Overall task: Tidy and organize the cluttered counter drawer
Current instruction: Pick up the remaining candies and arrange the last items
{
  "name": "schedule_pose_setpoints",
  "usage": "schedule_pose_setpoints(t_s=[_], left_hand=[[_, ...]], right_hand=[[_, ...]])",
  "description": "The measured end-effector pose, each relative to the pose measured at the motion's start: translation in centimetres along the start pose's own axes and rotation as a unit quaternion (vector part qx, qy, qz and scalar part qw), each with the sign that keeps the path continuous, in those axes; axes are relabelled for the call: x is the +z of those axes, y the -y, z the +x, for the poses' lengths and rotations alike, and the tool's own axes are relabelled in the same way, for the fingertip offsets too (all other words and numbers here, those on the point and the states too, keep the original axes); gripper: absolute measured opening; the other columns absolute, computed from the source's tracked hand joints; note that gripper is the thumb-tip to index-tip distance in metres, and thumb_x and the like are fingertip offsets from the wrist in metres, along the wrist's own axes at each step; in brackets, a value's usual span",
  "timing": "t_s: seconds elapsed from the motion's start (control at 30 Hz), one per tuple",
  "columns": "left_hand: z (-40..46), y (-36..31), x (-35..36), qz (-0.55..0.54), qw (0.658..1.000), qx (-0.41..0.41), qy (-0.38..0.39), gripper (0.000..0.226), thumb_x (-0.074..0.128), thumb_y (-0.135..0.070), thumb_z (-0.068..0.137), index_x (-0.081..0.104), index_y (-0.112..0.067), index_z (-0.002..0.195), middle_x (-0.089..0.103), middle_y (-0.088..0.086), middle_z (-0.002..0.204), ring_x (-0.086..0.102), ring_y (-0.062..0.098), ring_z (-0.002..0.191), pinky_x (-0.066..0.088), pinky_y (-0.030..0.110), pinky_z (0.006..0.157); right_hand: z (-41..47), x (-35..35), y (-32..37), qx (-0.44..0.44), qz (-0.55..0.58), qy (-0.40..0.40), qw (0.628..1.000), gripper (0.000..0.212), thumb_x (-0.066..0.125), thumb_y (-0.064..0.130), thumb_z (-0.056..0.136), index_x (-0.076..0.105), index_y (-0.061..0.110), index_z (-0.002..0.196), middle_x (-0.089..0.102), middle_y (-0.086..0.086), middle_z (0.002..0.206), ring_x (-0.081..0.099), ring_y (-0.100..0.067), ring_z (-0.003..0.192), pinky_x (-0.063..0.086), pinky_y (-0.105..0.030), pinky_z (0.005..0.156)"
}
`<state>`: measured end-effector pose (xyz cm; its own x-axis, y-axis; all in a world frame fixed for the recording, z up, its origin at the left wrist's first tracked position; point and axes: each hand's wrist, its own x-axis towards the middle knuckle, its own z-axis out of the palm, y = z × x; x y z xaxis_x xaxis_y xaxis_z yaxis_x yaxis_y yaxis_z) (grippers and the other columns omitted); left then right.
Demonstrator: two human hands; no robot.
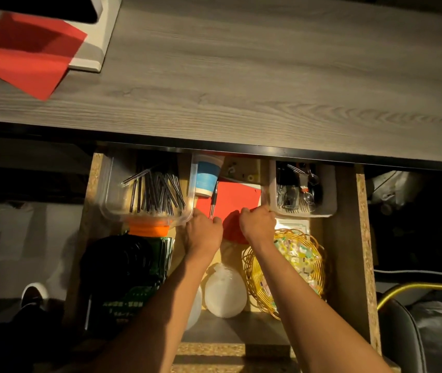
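Where grey wood-grain counter point(241, 76) overhangs, open drawer point(349, 238), dim room

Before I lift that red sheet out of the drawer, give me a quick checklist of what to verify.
1. Right hand has a grip on the red sheet: ok, fingers curl over its near edge.
2. Left hand grip on the sheet: cannot tell, it sits at the sheet's left edge, fingertips hidden.
3. Sheet free of load: not ok, a pen lies on it and a paper cup overlaps its far left corner.
4. Straw bin clear of the sheet: cannot tell, its corner meets the left hand.
5. Wicker basket clear: ok, nearer than the sheet, under the right forearm.
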<state>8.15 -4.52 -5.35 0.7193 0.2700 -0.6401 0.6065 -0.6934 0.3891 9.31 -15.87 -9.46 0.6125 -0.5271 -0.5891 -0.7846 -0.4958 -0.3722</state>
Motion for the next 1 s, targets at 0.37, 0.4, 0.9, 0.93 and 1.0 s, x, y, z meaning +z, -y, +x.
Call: schedule_pose_setpoints(t_s=[0.37, 0.4, 0.9, 0.93, 1.0], left_hand=[[0.1, 0.1, 0.4, 0.035, 0.999, 0.035, 0.021, 0.051, 0.05, -0.031, 0.097, 0.038, -0.009, 0.141, 0.046, 0.013, 0.139, 0.042, 0.032, 0.13, 0.037, 0.039, 0.102], [0.2, 0.1, 0.6, 0.037, 0.998, 0.041, 0.015, 0.05, 0.05, -0.031, 0.097, 0.037, -0.009, 0.141, 0.045, 0.014, 0.14, 0.04, 0.033, 0.131, 0.035, 0.04, 0.104], [1.7, 0.9, 0.3, 0.01, 0.992, 0.124, 0.028, 0.054, 0.042, -0.029, 0.103, 0.026, -0.017, 0.153, 0.036, 0.008, 0.154, 0.047, 0.029, 0.131, 0.043, 0.038, 0.094], [1.7, 0.9, 0.1, 0.01, 0.991, 0.128, 0.028, 0.052, 0.041, -0.029, 0.103, 0.027, -0.019, 0.152, 0.039, 0.007, 0.152, 0.049, 0.029, 0.128, 0.043, 0.036, 0.09], [1.7, 0.8, -0.1, 0.012, 0.99, 0.137, 0.028, 0.05, 0.041, -0.029, 0.104, 0.029, -0.021, 0.151, 0.042, 0.006, 0.149, 0.05, 0.028, 0.126, 0.043, 0.035, 0.088]], right_hand=[[-1.2, -0.1, 0.1, -0.175, -0.026, -0.071, 0.982, 0.038, 0.05, 0.021, 0.098, 0.048, 0.005, 0.133, 0.053, -0.015, 0.128, 0.054, -0.032, 0.116, 0.047, -0.039, 0.097], [-1.2, -0.1, 0.8, -0.202, -0.019, -0.075, 0.976, 0.04, 0.05, 0.018, 0.098, 0.048, 0.005, 0.136, 0.052, -0.015, 0.131, 0.054, -0.03, 0.118, 0.045, -0.037, 0.099], [5.5, 0.8, 6.6, -0.178, -0.255, -0.002, 0.95, 0.04, 0.038, 0.039, 0.105, 0.072, 0.017, 0.106, 0.07, -0.007, 0.106, 0.065, -0.027, 0.104, 0.044, -0.027, 0.076], [5.7, 0.7, 6.5, -0.17, -0.236, 0.013, 0.957, 0.036, 0.04, 0.037, 0.105, 0.07, 0.018, 0.103, 0.069, -0.006, 0.101, 0.066, -0.025, 0.099, 0.04, -0.024, 0.065], [6.4, 0.5, 6.4, -0.164, -0.208, 0.038, 0.964, 0.032, 0.041, 0.029, 0.105, 0.069, 0.013, 0.104, 0.068, -0.009, 0.099, 0.066, -0.027, 0.096, 0.038, -0.025, 0.063]])
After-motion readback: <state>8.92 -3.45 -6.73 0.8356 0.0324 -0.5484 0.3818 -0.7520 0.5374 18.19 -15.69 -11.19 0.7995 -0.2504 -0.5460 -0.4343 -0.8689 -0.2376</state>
